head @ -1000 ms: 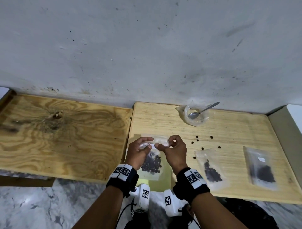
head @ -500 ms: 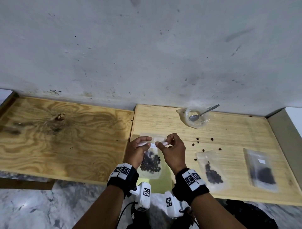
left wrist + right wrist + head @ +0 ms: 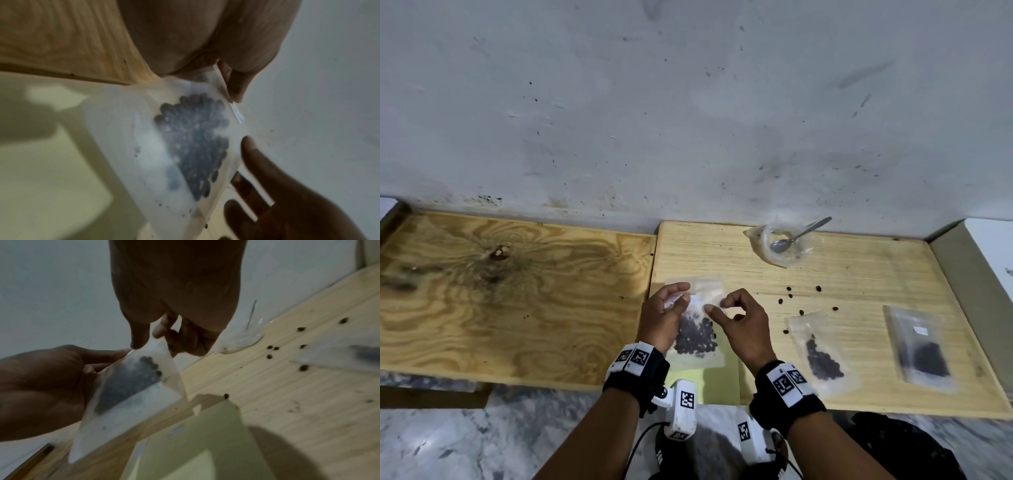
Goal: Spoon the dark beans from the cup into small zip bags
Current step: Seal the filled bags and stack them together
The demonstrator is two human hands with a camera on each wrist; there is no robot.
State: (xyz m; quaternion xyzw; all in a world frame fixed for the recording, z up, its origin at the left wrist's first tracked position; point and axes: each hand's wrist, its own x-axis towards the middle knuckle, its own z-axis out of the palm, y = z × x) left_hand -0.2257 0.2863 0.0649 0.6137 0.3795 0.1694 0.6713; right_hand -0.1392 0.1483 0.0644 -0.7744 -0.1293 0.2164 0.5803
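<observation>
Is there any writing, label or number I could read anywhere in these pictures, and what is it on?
No readable words or numbers anywhere.
Small white label on the rightmost clear zip bag of dark beans: too small to read.
White strip along the top of the clear zip bag held in both hands: faint marks, too blurred to read.
Black-and-white square code tags on the black wristbands: patterns only, no text.

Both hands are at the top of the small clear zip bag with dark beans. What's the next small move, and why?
Probably set the small clear zip bag of dark beans down beside the two filled bags. The left hand and right hand pinch its top strip, beans sit low inside, and the clear plastic cup looks nearly empty.
</observation>
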